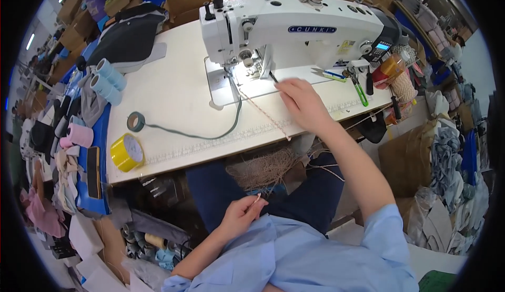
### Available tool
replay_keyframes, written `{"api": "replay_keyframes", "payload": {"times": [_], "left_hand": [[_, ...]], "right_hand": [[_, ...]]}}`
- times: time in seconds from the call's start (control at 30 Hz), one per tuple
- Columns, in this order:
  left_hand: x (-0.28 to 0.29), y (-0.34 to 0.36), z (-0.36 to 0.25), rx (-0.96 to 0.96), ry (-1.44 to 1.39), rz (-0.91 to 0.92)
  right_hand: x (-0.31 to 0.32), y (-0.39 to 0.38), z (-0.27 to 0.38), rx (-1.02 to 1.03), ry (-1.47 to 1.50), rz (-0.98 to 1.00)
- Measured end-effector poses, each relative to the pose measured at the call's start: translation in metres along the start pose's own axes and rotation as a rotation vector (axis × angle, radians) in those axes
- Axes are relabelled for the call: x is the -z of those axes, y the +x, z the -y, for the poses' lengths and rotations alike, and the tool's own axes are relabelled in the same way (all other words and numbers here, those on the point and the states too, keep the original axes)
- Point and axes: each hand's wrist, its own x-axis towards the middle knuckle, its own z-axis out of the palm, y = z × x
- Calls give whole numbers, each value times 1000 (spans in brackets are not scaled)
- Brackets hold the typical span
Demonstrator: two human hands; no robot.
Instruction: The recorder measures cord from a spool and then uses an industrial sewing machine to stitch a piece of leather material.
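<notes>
A white sewing machine (310,29) stands on the worktable, its lamp lighting the needle area. My right hand (300,102) reaches over the front of the table, closed on a thin dark rod (273,77) just right of the needle plate (223,84). Whether the rod is a loose tool or part of the machine I cannot tell. In my lap, my left hand (242,215) is closed in a pinch on the end of a pale cord (258,197). A grey-green strip (210,137) curves from its roll (135,122) to the needle. One speckled cord (265,113) runs from there to the front edge.
A yellow tape roll (127,152) sits at the table's left front. Green-handled snips (361,93) and scissors (331,75) lie right of my hand. Pale blue thread cones (108,81) stand left. Tangled cord (265,171) hangs below the table edge, above my lap.
</notes>
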Motion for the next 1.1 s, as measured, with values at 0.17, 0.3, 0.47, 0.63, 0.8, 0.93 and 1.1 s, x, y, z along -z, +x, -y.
{"api": "replay_keyframes", "payload": {"times": [0.17, 0.3, 0.47, 0.63, 0.8, 0.93, 1.1], "left_hand": [[5, 4, 12, 109, -44, -8], [14, 14, 11, 152, -22, -44], [25, 33, 7, 158, 36, -72], [24, 47, 19, 193, 30, -73], [10, 47, 11, 179, 37, -7], [2, 32, 18, 200, 46, -31], [-13, 21, 20, 185, 70, 27]], "right_hand": [[-39, 91, -64, -42, -187, 203], [-57, 134, -92, -130, -345, 300], [-45, 124, -136, -90, -483, 109], [-36, 97, -125, -344, -510, 402], [-35, 55, -131, -137, -661, -45], [-19, 33, -77, -22, -440, -144], [-18, 10, -45, -184, -255, 119]]}}
